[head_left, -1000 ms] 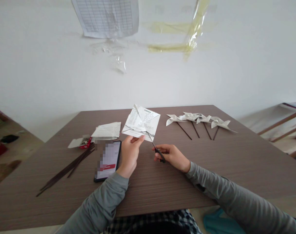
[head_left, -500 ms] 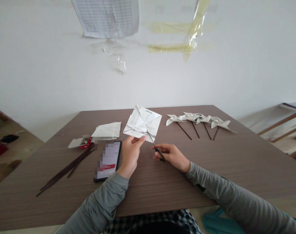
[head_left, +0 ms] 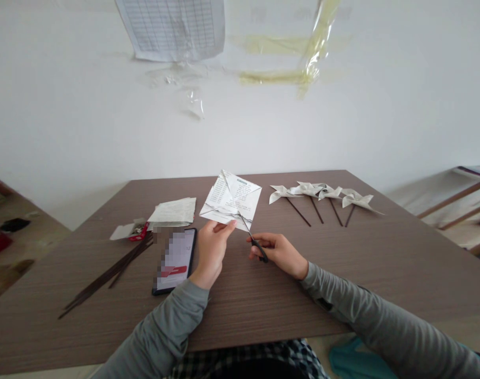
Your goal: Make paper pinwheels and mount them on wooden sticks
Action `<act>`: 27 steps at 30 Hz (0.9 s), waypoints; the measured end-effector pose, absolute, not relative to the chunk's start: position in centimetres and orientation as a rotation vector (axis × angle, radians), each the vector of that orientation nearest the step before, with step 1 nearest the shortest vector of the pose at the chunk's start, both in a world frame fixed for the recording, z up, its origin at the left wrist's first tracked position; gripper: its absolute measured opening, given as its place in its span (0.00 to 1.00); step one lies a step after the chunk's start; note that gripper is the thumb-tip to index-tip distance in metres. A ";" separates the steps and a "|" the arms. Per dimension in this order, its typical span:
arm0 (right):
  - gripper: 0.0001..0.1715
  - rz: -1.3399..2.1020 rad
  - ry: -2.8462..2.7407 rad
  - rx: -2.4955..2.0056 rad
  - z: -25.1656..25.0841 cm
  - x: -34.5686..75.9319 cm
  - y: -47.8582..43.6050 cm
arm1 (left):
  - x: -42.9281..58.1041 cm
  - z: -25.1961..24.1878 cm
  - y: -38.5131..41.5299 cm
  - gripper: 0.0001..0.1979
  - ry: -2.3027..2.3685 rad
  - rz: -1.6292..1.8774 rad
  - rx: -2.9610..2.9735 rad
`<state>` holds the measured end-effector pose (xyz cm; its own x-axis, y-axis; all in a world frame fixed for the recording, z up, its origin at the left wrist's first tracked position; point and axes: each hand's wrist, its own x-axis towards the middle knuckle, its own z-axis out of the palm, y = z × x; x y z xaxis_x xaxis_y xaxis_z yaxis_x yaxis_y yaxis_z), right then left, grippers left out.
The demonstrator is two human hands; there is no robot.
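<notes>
Light, limp, tear-prone paper square (head_left: 231, 200), pinched at 6 o'clock edge by left hand (head_left: 212, 247). Scissors (head_left: 252, 237) clasped in right hand (head_left: 277, 251), biting in at 5 o'clock. Best held close beside cut.

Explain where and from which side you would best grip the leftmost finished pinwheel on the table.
Likely by its dark stick, near the bare end, coming from the near edge of the table. The leftmost pinwheel lies flat with that end pointing toward the person, and its folded paper head at the far end looks easily crushed.
</notes>
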<state>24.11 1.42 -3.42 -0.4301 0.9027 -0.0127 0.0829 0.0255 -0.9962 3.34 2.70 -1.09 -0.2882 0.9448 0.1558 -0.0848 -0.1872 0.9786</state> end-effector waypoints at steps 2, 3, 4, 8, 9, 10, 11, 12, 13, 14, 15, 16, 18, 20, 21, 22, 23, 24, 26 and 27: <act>0.48 1.474 -1.614 -1.026 -3.5 24.1 1.5 | 3.4 -1.0 2.7 0.21 1.233 1.600 1.101; 0.47 1.469 -1.616 -1.027 -3.6 24.1 1.5 | 3.4 -1.0 2.7 0.21 1.228 1.600 1.099; 0.47 1.465 -1.618 -1.029 -3.6 24.1 1.5 | 3.4 -1.0 2.7 0.21 1.224 1.600 1.097; 0.45 1.464 -1.621 -1.030 -3.4 24.2 1.4 | 3.4 -0.9 2.7 0.21 1.225 1.595 1.098; 0.43 1.462 -1.624 -1.030 -3.3 24.2 1.3 | 3.4 -0.9 2.7 0.21 1.228 1.594 1.098; 0.42 1.454 -1.625 -1.029 -3.2 24.2 1.3 | 3.4 -0.9 2.7 0.21 1.229 1.594 1.096; 0.41 1.448 -1.627 -1.029 -3.2 24.2 1.3 | 3.4 -1.0 2.7 0.21 1.227 1.595 1.093; 0.40 1.444 -1.629 -1.027 -3.2 24.2 1.3 | 3.5 -1.0 2.7 0.21 1.223 1.597 1.090; 0.41 1.442 -1.631 -1.025 -3.2 24.2 1.3 | 3.5 -1.0 2.7 0.21 1.220 1.599 1.088; 0.41 1.442 -1.632 -1.024 -3.3 24.2 1.4 | 3.4 -1.0 2.7 0.20 1.217 1.599 1.087; 0.42 1.444 -1.633 -1.024 -3.3 24.3 1.4 | 3.4 -1.0 2.7 0.20 1.217 1.597 1.088; 0.42 1.449 -1.634 -1.023 -3.4 24.3 1.5 | 3.4 -1.0 2.7 0.20 1.219 1.594 1.091; 0.42 1.452 -1.633 -1.018 -3.6 24.3 1.5 | 3.4 -1.0 2.7 0.20 1.225 1.591 1.095; 0.42 1.457 -1.632 -1.013 -3.6 24.3 1.6 | 3.4 -1.0 2.7 0.21 1.229 1.588 1.101; 0.42 1.460 -1.632 -1.013 -3.6 24.3 1.6 | 3.4 -1.0 2.7 0.21 1.229 1.589 1.102; 0.43 1.465 -1.631 -1.014 -3.6 24.3 1.6 | 3.4 -1.0 2.7 0.21 1.229 1.590 1.102; 0.44 1.468 -1.627 -1.016 -3.6 24.3 1.5 | 3.4 -1.0 2.7 0.21 1.228 1.591 1.101; 0.44 1.471 -1.621 -1.017 -3.6 24.3 1.5 | 3.4 -1.0 2.7 0.21 1.226 1.593 1.098; 0.45 1.472 -1.610 -1.016 -3.6 24.2 1.5 | 3.4 -1.0 2.7 0.21 1.223 1.597 1.095; 0.45 1.472 -1.606 -1.016 -3.5 24.2 1.5 | 3.4 -1.0 2.7 0.21 1.222 1.597 1.095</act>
<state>24.23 1.46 -3.53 -0.4292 0.9032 -0.0011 0.0796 0.0366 -0.9962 3.41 2.70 -1.04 -0.2789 0.9482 0.1517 -0.1014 -0.1862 0.9773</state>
